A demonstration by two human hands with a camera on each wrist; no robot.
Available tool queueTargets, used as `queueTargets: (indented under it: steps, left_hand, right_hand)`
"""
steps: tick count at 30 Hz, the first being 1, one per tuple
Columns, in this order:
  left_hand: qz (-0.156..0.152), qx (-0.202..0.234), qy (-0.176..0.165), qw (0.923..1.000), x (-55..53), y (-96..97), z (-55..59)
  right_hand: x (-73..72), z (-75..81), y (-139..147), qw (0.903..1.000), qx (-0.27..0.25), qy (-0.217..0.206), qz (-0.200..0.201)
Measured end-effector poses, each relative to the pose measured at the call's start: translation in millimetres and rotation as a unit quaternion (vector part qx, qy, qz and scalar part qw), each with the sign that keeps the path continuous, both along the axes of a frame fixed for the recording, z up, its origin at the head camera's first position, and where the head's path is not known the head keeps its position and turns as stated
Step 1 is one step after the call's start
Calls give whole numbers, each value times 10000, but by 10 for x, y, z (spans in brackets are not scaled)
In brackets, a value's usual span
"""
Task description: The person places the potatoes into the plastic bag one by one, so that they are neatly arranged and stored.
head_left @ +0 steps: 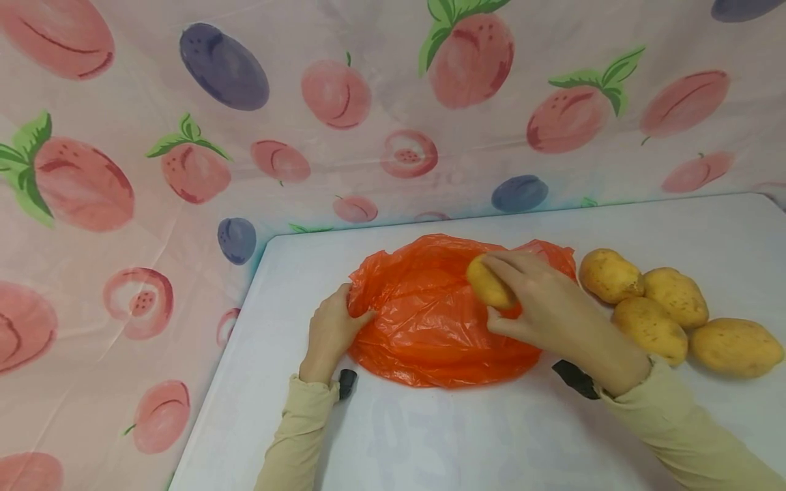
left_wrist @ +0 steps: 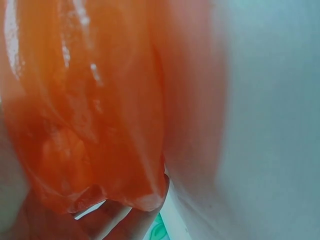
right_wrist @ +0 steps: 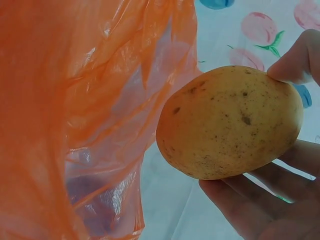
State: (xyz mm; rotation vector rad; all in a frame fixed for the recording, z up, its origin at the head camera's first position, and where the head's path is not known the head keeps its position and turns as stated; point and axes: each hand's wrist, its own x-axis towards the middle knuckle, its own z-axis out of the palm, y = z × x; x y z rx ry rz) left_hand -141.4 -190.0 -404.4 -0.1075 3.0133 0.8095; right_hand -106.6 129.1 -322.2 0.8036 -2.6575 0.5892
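The right hand [head_left: 540,300], its forearm slanting in from the lower right, grips a potato [head_left: 489,283] between thumb and fingers, seen against the right part of the orange bag [head_left: 424,314]. The left hand [head_left: 331,327], forearm angled upward, pinches the bag's left edge, thumb on the inner side. Four more potatoes [head_left: 649,329] lie clustered rightward on the white table [head_left: 467,436]; fruit-print cloth [head_left: 368,34] stands behind.

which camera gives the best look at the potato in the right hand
The right wrist view: the potato appears large there, its dark specks plain. The head view shows it smaller, partly covered by the right hand. The left wrist view shows the orange bag but no recognisable potato.
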Motion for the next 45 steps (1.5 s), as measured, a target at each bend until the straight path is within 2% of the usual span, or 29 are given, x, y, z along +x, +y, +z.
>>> queueTargets:
  steps: [7,23,34,45]
  left_hand:
    - [-42,-71,34,10000,-2,3,-11]
    - [-86,-83,17,9999,11,-3,-3]
    - [-112,-130,13,9999,13,8,-2]
    - [-139,-152,-20,9998,13,12,2]
  right_hand:
    - [-65,-7,-83,9995,87,-276,95]
    - [-219,-7,-241,9989,214,-200,354]
    - [-318,0,-358,9966,496,-558,350]
    - [-441,-76,-489,9929,707,-871,388]
